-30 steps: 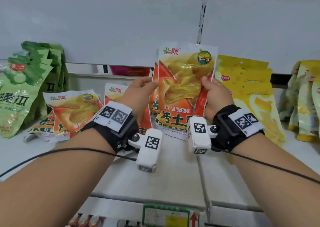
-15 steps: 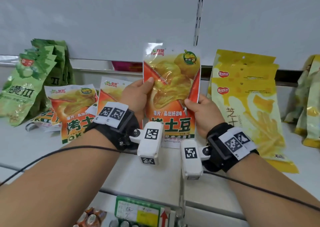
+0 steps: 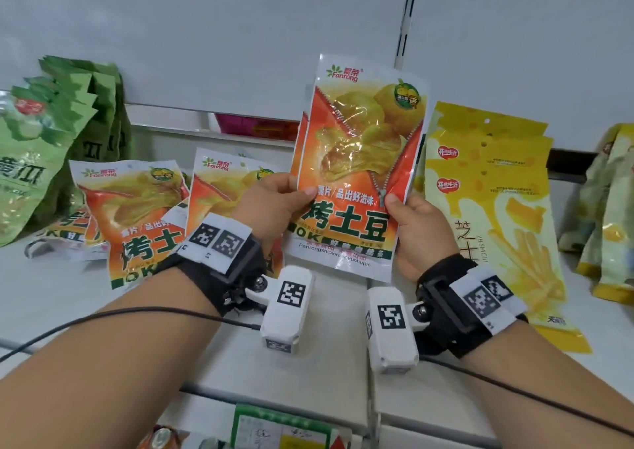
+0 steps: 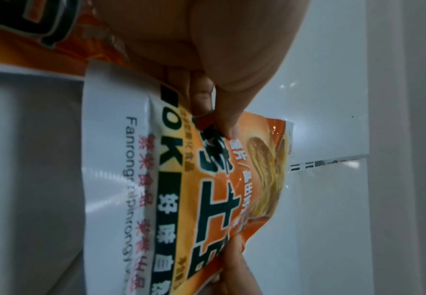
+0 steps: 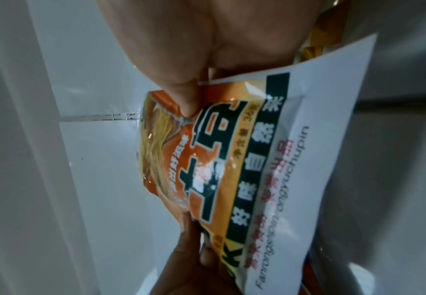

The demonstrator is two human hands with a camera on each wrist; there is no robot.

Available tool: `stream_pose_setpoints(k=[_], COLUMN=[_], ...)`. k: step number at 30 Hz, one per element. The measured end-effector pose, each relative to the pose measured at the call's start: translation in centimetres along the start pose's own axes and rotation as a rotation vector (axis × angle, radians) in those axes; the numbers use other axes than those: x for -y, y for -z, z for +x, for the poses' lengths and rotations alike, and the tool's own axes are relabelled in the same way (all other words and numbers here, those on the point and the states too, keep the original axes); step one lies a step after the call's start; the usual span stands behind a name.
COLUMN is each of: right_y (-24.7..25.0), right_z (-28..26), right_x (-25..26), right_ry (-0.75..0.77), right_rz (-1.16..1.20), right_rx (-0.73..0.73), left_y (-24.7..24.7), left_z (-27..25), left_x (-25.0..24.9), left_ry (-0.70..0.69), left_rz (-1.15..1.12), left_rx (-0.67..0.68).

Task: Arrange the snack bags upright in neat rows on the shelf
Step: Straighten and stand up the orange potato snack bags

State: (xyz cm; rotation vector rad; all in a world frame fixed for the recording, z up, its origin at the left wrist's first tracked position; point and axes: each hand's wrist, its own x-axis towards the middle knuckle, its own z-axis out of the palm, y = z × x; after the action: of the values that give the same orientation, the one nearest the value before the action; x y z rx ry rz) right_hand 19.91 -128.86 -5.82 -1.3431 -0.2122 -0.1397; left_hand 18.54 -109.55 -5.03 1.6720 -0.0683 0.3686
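Observation:
An orange roasted-potato snack bag (image 3: pixel 356 167) stands upright above the white shelf (image 3: pixel 329 373), held between both hands. My left hand (image 3: pixel 274 205) pinches its left edge with thumb on the front; my right hand (image 3: pixel 417 229) pinches its right edge the same way. The left wrist view shows my left thumb pressed on the bag (image 4: pixel 181 179), and the right wrist view shows my right thumb on the bag (image 5: pixel 232 169). More orange bags (image 3: pixel 133 208) lean and lie to the left, one (image 3: pixel 219 191) behind my left hand.
Green cucumber-flavour bags (image 3: pixel 44 146) stand in a row at the far left. Yellow fry bags (image 3: pixel 490 201) lean in a row right of the held bag, with pale yellow-green bags (image 3: pixel 610 208) at the far right. A price label (image 3: pixel 284 431) sits on the shelf's front edge.
Both hands slid down the orange bag from its upper sides to its lower edges. The bag stays upright and has come closer to me, and the camera view shifted right.

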Motion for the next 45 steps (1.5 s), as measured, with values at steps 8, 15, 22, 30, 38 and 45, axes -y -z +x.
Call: stream_pose_setpoints(k=[8, 15, 22, 30, 38, 45], right_y=[-1.5, -2.5, -2.8, -3.0, -2.2, -1.9], right_z=[1.2, 1.8, 1.2, 0.8, 0.9, 0.8], right_x=[1.2, 1.5, -0.4, -0.5, -0.2, -0.1], right_ry=[0.098, -0.023, -0.050, -0.010, 0.009, 0.152], right_rz=[-0.055, -0.147, -0.261, -0.208, -0.193, -0.291], right_rx=[-0.121, 0.162, 0.119, 0.071, -0.044, -0.102], left_y=[0.7, 0.6, 0.6, 0.3, 0.4, 0.0], left_z=[1.4, 2.2, 2.4, 1.6, 2.0, 1.6], left_x=[-0.8, -0.3, 0.3, 1.2, 1.9, 1.8], left_ry=[-0.124, -0.079, -0.045, 0.011, -0.021, -0.092], left_rz=[0.256, -0.015, -0.126, -0.179, -0.174, -0.099], left_rx=[-0.039, -0.092, -0.089, 0.202, 0.155, 0.169])
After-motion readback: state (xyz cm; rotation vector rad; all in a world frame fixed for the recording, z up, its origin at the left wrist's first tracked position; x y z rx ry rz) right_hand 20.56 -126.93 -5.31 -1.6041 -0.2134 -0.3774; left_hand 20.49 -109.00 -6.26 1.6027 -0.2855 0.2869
